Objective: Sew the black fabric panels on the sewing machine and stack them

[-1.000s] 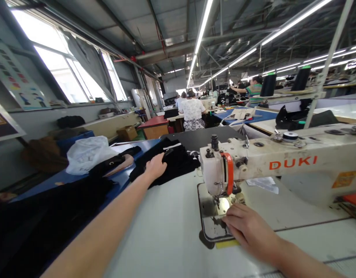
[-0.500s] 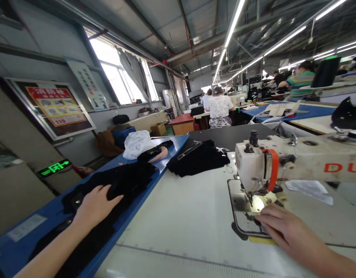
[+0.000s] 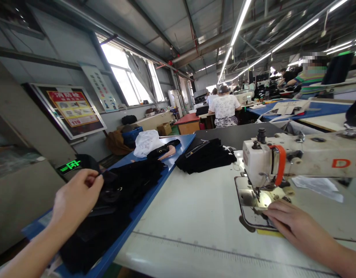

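My left hand [image 3: 76,199] pinches the edge of a black fabric piece [image 3: 110,183] with a small metal fitting, raised over a pile of black fabric [image 3: 143,175] on the blue side table. On the right, a white sewing machine [image 3: 260,164] with an orange lever stands on the pale worktable. Beside its needle, my right hand [image 3: 290,222] rests low over the metal needle plate [image 3: 247,197], fingers pressed together. Whatever those fingertips may hold is hidden.
A stack of black pieces with a zipper [image 3: 205,156] lies left of the machine. Behind the pile sits a white plastic bag [image 3: 147,143] on the blue table [image 3: 185,143]. A printed ruler [image 3: 207,249] runs along the worktable's front. Several people work farther back.
My left hand went from lying on the black pile to lifting a black piece up and leftward. My right hand stays by the needle. The view has shifted slightly left.
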`<state>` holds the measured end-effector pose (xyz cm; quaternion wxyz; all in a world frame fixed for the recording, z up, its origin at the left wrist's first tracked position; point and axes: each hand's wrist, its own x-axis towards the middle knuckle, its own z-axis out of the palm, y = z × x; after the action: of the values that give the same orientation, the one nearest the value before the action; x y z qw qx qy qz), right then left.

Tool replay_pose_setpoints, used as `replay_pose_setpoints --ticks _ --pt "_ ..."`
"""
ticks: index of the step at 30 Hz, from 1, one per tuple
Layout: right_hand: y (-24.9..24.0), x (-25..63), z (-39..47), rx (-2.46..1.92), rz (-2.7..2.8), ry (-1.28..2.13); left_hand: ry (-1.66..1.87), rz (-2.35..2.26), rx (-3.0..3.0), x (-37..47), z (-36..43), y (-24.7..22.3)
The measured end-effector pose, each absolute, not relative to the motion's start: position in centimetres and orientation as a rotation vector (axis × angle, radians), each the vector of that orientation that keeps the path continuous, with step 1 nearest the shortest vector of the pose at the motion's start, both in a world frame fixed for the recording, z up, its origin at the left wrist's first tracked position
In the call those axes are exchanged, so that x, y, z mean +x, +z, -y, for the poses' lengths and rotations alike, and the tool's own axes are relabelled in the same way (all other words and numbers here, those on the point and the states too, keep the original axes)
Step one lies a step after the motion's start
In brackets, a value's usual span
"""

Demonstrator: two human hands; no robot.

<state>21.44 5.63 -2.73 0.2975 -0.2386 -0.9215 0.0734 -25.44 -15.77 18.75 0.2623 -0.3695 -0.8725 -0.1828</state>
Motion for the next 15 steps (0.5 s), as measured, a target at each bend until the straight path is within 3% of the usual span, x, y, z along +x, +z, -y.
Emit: replay_pose_setpoints --ticks 4,7,11,15 --pt "-1.1 20.5 -4.0 -0.628 2.396 0.318 -0.515 2.489 -1.415 -18.6 13.0 18.1" --pt "1.0 17.3 -0.4 -0.607 2.338 0.545 -0.796 2.573 -1.784 -12.9 10.3 14.3" --pt "2.1 10.8 4.1 -0.580 2.190 1.182 -1.330 2.663 -2.027 -6.6 7.6 8.6" --pt "1.1 7.3 5.4 -0.614 1.524 1.643 -1.747 2.612 -2.047 -3.3 6.7 6.6"
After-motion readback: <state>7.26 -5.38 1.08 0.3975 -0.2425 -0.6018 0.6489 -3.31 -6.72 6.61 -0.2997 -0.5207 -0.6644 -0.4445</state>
